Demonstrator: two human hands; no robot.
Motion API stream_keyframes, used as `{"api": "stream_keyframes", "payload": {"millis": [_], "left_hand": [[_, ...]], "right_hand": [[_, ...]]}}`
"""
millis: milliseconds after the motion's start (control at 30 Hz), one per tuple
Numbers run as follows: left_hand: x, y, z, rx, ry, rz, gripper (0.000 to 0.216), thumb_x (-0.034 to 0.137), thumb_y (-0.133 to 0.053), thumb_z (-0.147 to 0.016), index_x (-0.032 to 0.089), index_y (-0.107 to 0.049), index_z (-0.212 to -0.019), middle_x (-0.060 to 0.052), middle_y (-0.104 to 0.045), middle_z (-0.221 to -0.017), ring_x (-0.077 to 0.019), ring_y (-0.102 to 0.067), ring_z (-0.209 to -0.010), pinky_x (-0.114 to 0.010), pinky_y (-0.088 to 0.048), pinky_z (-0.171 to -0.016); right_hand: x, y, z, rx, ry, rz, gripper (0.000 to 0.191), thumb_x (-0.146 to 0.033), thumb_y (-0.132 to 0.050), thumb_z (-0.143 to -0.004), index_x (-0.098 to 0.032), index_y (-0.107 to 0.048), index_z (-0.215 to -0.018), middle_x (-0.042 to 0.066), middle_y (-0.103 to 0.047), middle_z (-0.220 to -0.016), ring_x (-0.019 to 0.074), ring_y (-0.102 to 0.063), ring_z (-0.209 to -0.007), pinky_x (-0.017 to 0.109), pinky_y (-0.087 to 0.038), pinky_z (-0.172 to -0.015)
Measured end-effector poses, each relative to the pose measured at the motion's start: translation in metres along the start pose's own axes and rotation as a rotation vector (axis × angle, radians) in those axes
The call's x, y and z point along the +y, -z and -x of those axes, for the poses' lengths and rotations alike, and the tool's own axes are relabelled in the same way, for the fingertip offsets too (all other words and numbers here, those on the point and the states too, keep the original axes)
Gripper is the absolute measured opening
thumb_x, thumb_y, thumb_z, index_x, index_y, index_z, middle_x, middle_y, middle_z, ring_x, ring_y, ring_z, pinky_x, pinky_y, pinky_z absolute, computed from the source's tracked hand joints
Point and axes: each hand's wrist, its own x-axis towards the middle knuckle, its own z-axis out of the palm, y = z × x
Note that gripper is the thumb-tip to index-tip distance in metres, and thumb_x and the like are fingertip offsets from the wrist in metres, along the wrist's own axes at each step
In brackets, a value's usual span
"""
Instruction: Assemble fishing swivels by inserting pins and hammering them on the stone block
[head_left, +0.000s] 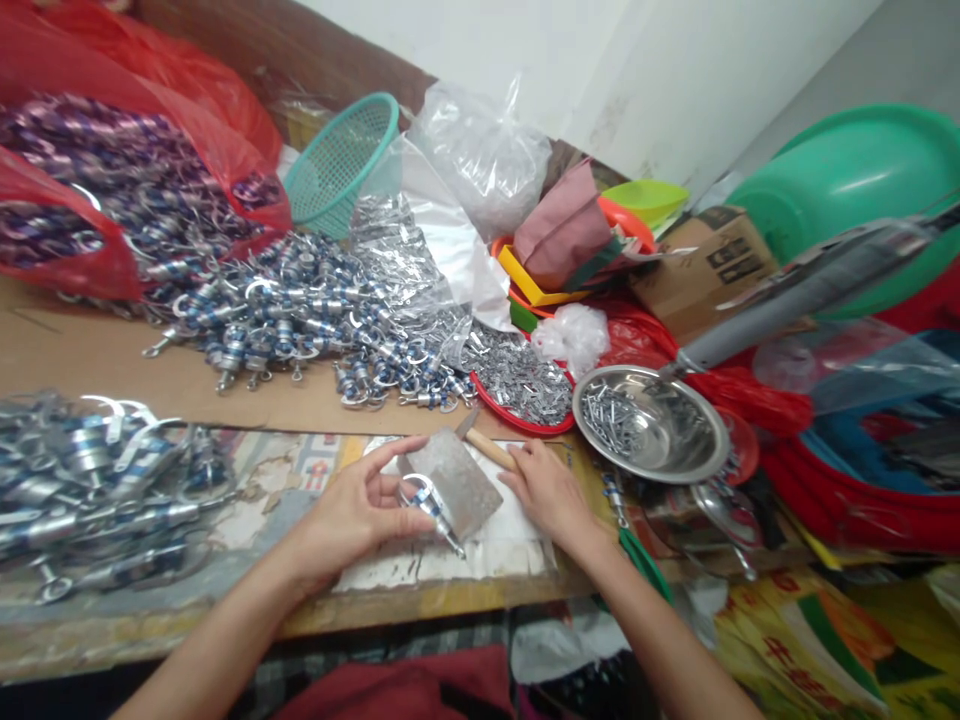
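Note:
My left hand (pixel 346 520) is closed around a silver-and-blue metal fitting (pixel 442 522) with a curved arm, holding it over the near left side of a grey metal block (pixel 466 485). The fitting's narrow end points toward the table's front edge. Fingers of my right hand (pixel 551 495) are wrapped round the wooden handle of a hammer (pixel 491 450). Its metal head rests or hovers just beyond the block; I cannot tell which. A white sheet (pixel 420 572) lies under the block.
Similar fittings are heaped at near left (pixel 90 500) and behind (pixel 285 300). A red bag (pixel 67 225) holds purple ones. Small metal pins fill a red tray (pixel 525 425) and partly a steel bowl (pixel 697 465). A grey tool (pixel 810 290) juts over the bowl.

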Motion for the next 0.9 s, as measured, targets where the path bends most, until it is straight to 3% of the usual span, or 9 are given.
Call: {"api": "stream_keyframes", "payload": {"millis": [67,167,267,400,467,633,767,900], "left_hand": [[-0.001,0.001,-0.001,-0.009,0.002,0.003,0.085,0.016,-0.079,-0.050,0.018,-0.040,-0.126,-0.002,-0.068,-0.075,-0.0235,-0.066,-0.077,-0.038,-0.050,-0.074],[-0.002,0.003,-0.002,-0.009,0.000,-0.012,0.085,0.017,-0.079,-0.050,0.018,-0.041,-0.126,-0.002,-0.068,-0.074,-0.0233,-0.066,-0.076,-0.037,-0.050,-0.072],[-0.001,0.002,0.000,0.012,-0.010,-0.033,0.084,0.018,-0.080,-0.048,0.019,-0.044,-0.124,-0.001,-0.068,-0.072,-0.0240,-0.066,-0.075,-0.037,-0.051,-0.071],[0.001,0.000,0.001,0.019,-0.015,-0.030,0.083,0.018,-0.080,-0.049,0.019,-0.045,-0.124,-0.002,-0.068,-0.073,-0.0247,-0.066,-0.077,-0.037,-0.051,-0.071],[0.001,-0.001,0.001,0.014,-0.013,-0.025,0.084,0.017,-0.080,-0.049,0.019,-0.043,-0.125,-0.002,-0.069,-0.074,-0.0239,-0.066,-0.076,-0.037,-0.051,-0.072],[0.002,-0.001,0.001,-0.004,-0.002,-0.019,0.088,0.016,-0.079,-0.048,0.017,-0.039,-0.126,-0.003,-0.069,-0.075,-0.0234,-0.066,-0.074,-0.039,-0.050,-0.073],[0.002,0.000,0.001,-0.022,-0.023,-0.006,0.086,0.017,-0.079,-0.050,0.017,-0.039,-0.126,-0.002,-0.069,-0.073,-0.0251,-0.067,-0.076,-0.041,-0.049,-0.075],[-0.001,-0.004,0.000,-0.021,-0.036,-0.029,0.084,0.018,-0.079,-0.051,0.017,-0.040,-0.125,-0.002,-0.068,-0.072,-0.0251,-0.066,-0.077,-0.041,-0.050,-0.075]], "right_hand": [[0.007,-0.001,0.000,-0.078,-0.030,-0.015,0.017,-0.029,-0.050,-0.082,-0.019,-0.059,-0.093,0.006,-0.062,-0.086,0.0201,-0.059,-0.079,0.030,-0.046,-0.069],[0.003,0.014,0.008,0.011,-0.073,-0.153,0.015,-0.029,-0.051,-0.082,-0.018,-0.056,-0.090,0.005,-0.061,-0.086,0.0182,-0.059,-0.076,0.028,-0.046,-0.067],[-0.010,0.044,0.024,0.101,-0.049,-0.314,0.020,-0.026,-0.053,-0.082,-0.019,-0.054,-0.100,0.005,-0.063,-0.093,0.0179,-0.061,-0.082,0.027,-0.047,-0.071],[-0.031,0.072,0.048,0.210,0.183,-0.364,0.045,-0.015,-0.049,-0.085,-0.025,-0.041,-0.128,0.005,-0.062,-0.104,0.0157,-0.060,-0.091,0.024,-0.047,-0.076],[-0.040,0.072,0.058,0.234,0.256,-0.328,0.054,-0.009,-0.048,-0.085,-0.026,-0.034,-0.134,0.005,-0.063,-0.099,0.0147,-0.061,-0.085,0.023,-0.048,-0.073],[-0.045,0.054,0.068,0.024,0.251,-0.192,0.048,-0.008,-0.040,-0.086,-0.024,-0.041,-0.131,0.005,-0.065,-0.087,0.0146,-0.062,-0.073,0.024,-0.050,-0.064],[-0.048,0.052,0.065,0.139,0.236,-0.245,0.050,-0.009,-0.041,-0.086,-0.024,-0.037,-0.134,0.006,-0.064,-0.092,0.0144,-0.061,-0.077,0.024,-0.050,-0.068],[-0.051,0.051,0.055,-0.028,0.186,-0.229,0.045,-0.014,-0.040,-0.087,-0.024,-0.043,-0.131,0.004,-0.064,-0.083,0.0162,-0.062,-0.070,0.026,-0.051,-0.064]]}}
